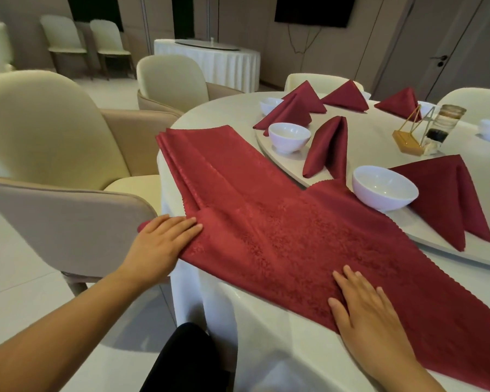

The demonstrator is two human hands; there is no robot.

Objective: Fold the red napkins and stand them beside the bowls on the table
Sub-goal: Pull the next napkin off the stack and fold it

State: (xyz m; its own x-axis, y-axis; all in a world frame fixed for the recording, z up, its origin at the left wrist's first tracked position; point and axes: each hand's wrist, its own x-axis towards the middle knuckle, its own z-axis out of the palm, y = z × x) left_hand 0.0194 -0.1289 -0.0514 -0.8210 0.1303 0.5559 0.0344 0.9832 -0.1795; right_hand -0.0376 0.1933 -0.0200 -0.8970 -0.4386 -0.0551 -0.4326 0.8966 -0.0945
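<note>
A large red napkin (280, 222) lies spread flat over the near edge of the round white table (280, 349), with a stack of more red cloth (198, 154) reaching away to the left. My left hand (164, 244) presses flat on the napkin's left corner at the table edge. My right hand (371, 312) lies flat, fingers straight, on the napkin's near edge. Folded red napkins stand beside white bowls: one (328, 145) next to a bowl (289, 135), another (453, 193) next to the nearest bowl (384, 188), and more (345, 96) farther back.
A grey turntable (425, 241) carries the bowls and folded napkins. On it stand a gold wire holder (410, 134) and a glass jar (444, 123). Cream chairs (48, 142) crowd the table's left side. A second draped table (210, 60) stands behind.
</note>
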